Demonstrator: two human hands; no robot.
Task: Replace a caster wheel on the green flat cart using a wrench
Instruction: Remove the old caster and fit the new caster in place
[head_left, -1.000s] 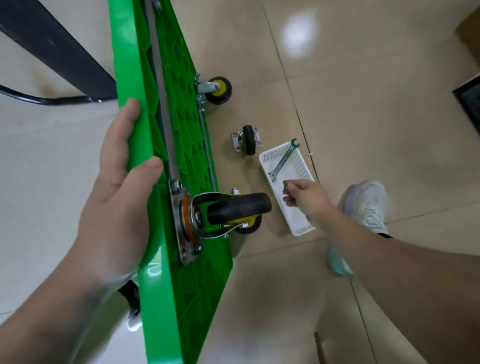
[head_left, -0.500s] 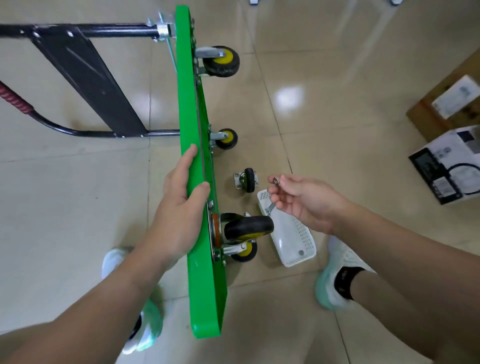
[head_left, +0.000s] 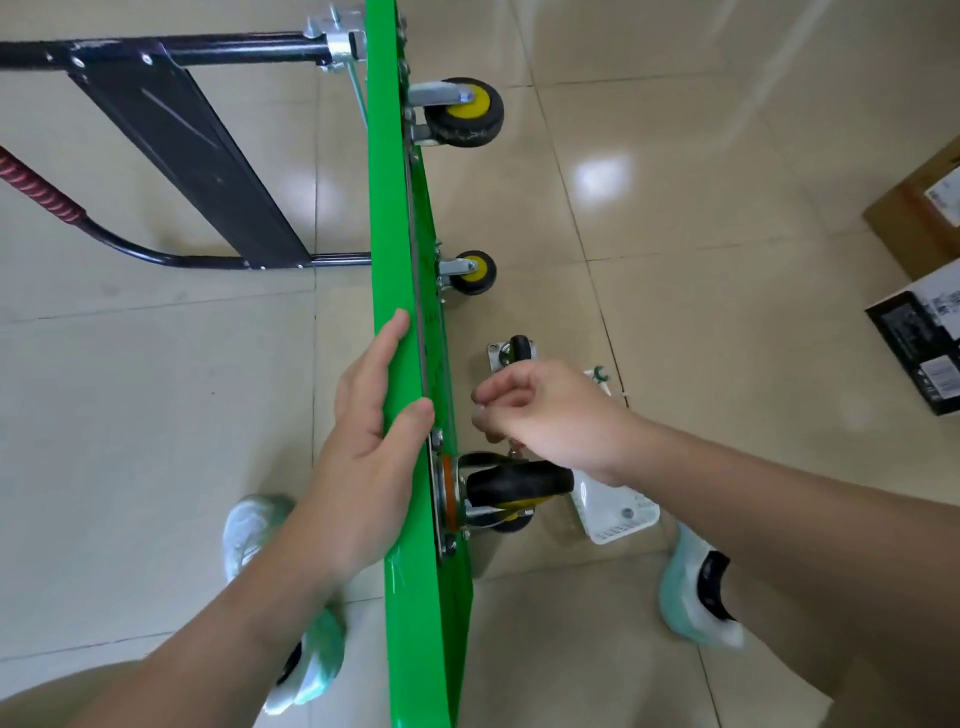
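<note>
The green flat cart (head_left: 395, 208) stands on its long edge with its underside facing right. My left hand (head_left: 369, 441) grips its top edge, thumb on the underside. A black caster wheel (head_left: 519, 483) is mounted at the near corner. Just above that caster my right hand (head_left: 545, 415) hovers close to the underside, fingertips pinched on a small metal fastener that is mostly hidden. A loose caster (head_left: 511, 351) lies on the floor behind that hand. The wrench's green tip (head_left: 600, 373) sticks out of the white basket (head_left: 618, 512).
Two yellow-hubbed casters (head_left: 467, 111) (head_left: 470, 273) are mounted further along the cart. The black folded handle (head_left: 182, 145) lies on the floor at the left. Boxes (head_left: 919, 343) stand at the right edge. My shoes (head_left: 696, 592) (head_left: 306, 649) flank the cart on the tiled floor.
My right hand left the basket with a small metal piece and moved left to the cart's underside above the near caster. The view rose, and my left hand kept hold of the cart's edge.
</note>
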